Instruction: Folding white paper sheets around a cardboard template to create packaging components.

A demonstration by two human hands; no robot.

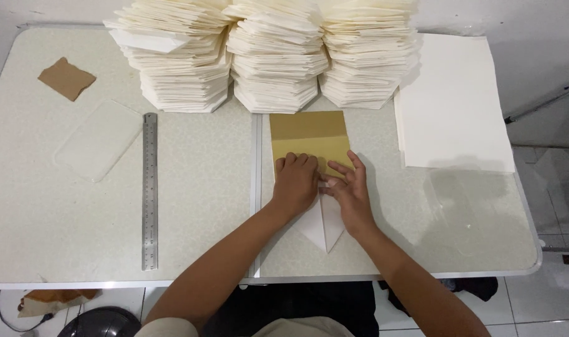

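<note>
Both hands are pressing down on a white folded sheet (323, 226) that is lying over the near end of a tan card template (309, 140), and the card seems to be sitting under the paper so that its straight edges can guide the fold. The left hand (295, 182) is resting flat with its fingers curled loosely together, knuckles up, pinning the paper against the card rather than pinching it; most of the sheet is lying beneath the palm, and its pointed end is sticking out behind the wrists, towards the person. The right hand (351, 189) is lying just beside it, fingers stretched out and slightly spread, fingertips reaching past the paper onto the tan card, thumb tucked in towards the other hand at the crease. Neither hand is gripping anything. Beyond the fingertips, three tall stacks of folded white pieces (272, 53) are standing, probably to keep finished pieces out of the way. Flat white sheets (453, 106) are lying off beyond the right fingers, and a steel ruler (149, 190) well to the left.
</note>
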